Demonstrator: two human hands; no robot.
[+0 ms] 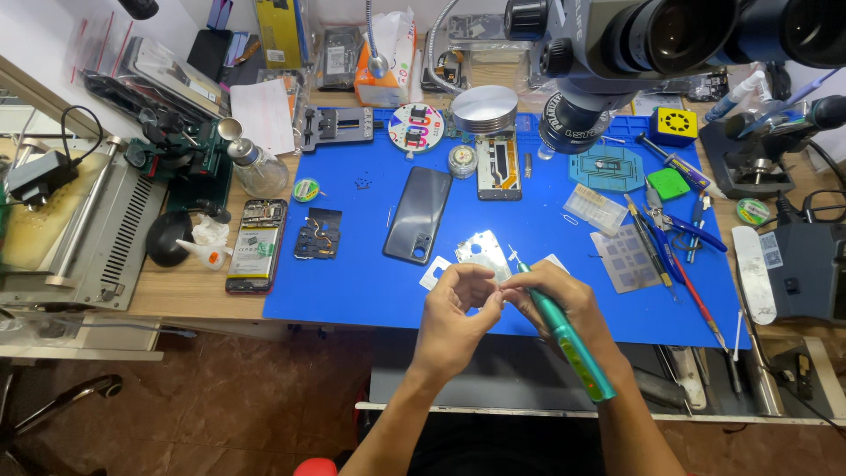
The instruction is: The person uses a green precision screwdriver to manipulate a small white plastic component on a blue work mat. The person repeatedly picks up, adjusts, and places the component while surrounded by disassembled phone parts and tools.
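Starting at the far left, we see a grey metal machine [79, 229] on the wooden bench, then a glass bottle [256, 167] with a metal pump top. Just right of it, an opened phone [256, 244] lies on the wood against the left edge of the blue work mat [370, 291], its insides showing. On the mat itself sit a small black circuit assembly [318, 234] and a dark phone back cover [417, 214], lying face down and tilted.

Near the front edge of the mat, our left hand [458, 308] is curled, thumb and fingertips pinched together around something too small for us to make out. Just beyond the knuckles, a thin silver metal plate [482, 251] lies flat on the mat. Our right hand [560, 304] touches the left one and grips a teal electric screwdriver [564, 330], its tip pointing up and left toward the pinched fingers, its body running down past the wrist.

Further right lie a grey stencil sheet [626, 257], tweezers and red- and blue-handled tools [679, 238]. A microscope head [617, 53] hangs over the mat's upper right.
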